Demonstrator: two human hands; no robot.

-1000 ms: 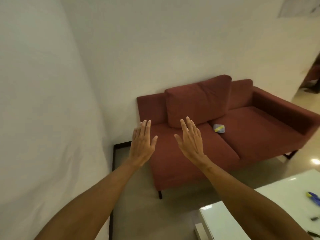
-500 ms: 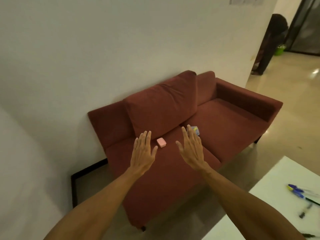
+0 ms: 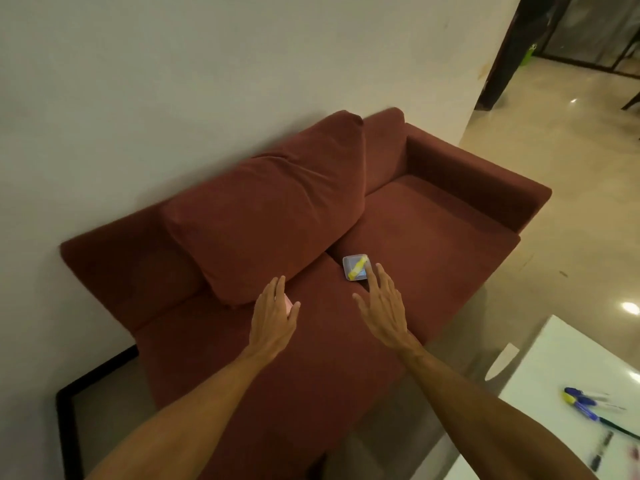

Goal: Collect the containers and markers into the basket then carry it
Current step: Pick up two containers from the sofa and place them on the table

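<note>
Hands, both spread and empty: right hand (image 3: pixel 382 306) should pinch the small grey lidded container (image 3: pixel 356 267) on the red fabric sofa (image 3: pixel 433 230); left hand (image 3: pixel 273 315) hovers alongside.

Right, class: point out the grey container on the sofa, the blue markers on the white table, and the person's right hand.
grey container (image 3: pixel 355 267): head view, its yellow-marked top.
blue markers (image 3: pixel 579 403): head view, the barrels.
right hand (image 3: pixel 382 306): head view, back of the hand.

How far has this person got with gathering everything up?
Nothing looks collected yet; no basket is in view. Both hands are open over the sofa: the left hand above a small pink container, the right hand nearing a grey container. Markers lie on the white table.
</note>
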